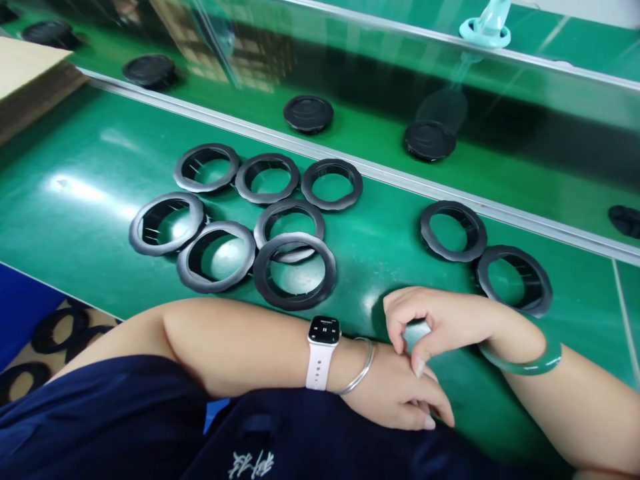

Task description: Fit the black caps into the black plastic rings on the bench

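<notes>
My left hand (397,393) lies across the front of me, fingers loosely bent and holding nothing. Its wrist wears a smartwatch (324,331) with a pale pink band and a silver bangle (362,367). Over the back of that hand is my right hand (433,323), fingers curled down, thumb apart from them, its tips at the left hand's skin. A green bangle (530,365) circles the right wrist. Beyond my left forearm several black plastic rings (327,277) lie in a cluster, one overlapping another. Past my right hand are two more black rings (479,237) (543,287), side by side.
Behind a metal rail (280,141), black round discs (309,113) (430,140) sit spaced along a green belt. A clear panel (360,60) stands beyond. At far left is a cardboard box (35,73); below it, more black rings (60,328) lie in a container. A turquoise object (485,30) stands at the back.
</notes>
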Tool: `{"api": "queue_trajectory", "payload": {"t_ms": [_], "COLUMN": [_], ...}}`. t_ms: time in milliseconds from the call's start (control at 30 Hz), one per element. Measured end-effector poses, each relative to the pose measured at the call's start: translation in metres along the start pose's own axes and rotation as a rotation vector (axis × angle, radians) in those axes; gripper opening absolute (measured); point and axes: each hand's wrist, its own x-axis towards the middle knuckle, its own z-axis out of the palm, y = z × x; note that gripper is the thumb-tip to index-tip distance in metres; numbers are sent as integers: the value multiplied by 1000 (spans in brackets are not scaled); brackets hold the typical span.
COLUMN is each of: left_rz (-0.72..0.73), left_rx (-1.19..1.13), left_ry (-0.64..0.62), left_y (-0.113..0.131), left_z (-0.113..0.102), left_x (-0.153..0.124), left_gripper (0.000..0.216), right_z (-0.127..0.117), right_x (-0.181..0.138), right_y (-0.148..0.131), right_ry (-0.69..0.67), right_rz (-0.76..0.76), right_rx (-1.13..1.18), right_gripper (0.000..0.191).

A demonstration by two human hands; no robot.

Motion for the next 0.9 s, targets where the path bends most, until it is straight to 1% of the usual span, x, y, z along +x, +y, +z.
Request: {"api": "queue_trajectory", "payload": {"t_ms": [167, 333, 567, 633, 733, 800, 900], "left_rz": [12, -2, -9, -15, -22, -20, -20], "left_rx": [3, -30, -45, -47, -35, -26, -57], "left_ry": [11, 14, 19, 17, 16, 18, 3], "left_y": [-1, -1, 0, 1, 1, 0, 1], "left_z": [1, 1, 0, -1, -1, 0, 1], "left_x": [-1, -1, -1, -1, -1, 0, 2], "left_gripper": [40, 40, 38, 38, 37, 37, 38], "right_z": [-1, -2, -1, 2, 11, 19, 32], "right_x": [-1, -1, 1, 2, 7, 12, 21], "right_y": [1, 0, 0, 0, 0, -1, -4], "right_ry": [-9, -14, 5, 61, 256, 353, 371], "right_rz": [-10, -11, -44, -46, -59, -90, -157], "right_rx": [4, -4, -3, -6, 20, 77, 158], "right_gripper": [36, 35, 29, 23, 16, 17, 26]}}
